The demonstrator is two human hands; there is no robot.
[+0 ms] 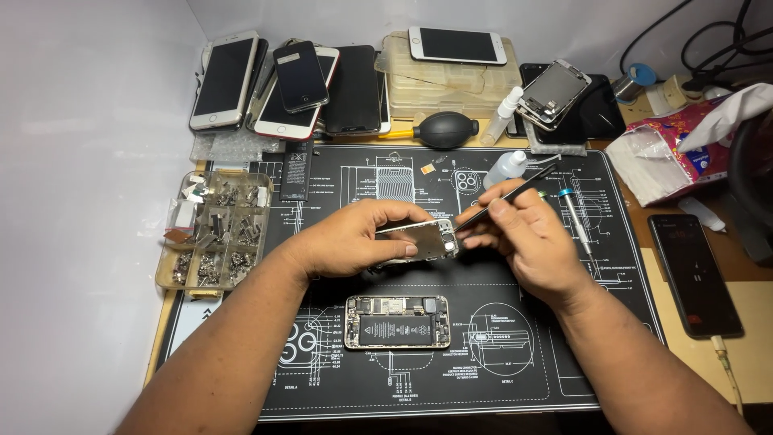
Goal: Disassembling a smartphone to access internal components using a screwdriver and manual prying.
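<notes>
Leftmost, a clear parts box (pixel 213 229) is sitting well beyond the left hand (pixel 354 238), whose fingers are closing around a detached phone screen panel (pixel 419 239). Just beneath those fingers an opened phone body (pixel 396 321) is lying. Rightward, the right hand (pixel 527 238) is pinching black tweezers (pixel 503 197), their tip touching the panel's edge.

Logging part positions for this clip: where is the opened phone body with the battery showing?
In the head view, the opened phone body lies flat on the black work mat, near its front edge, just below the two hands.
</notes>
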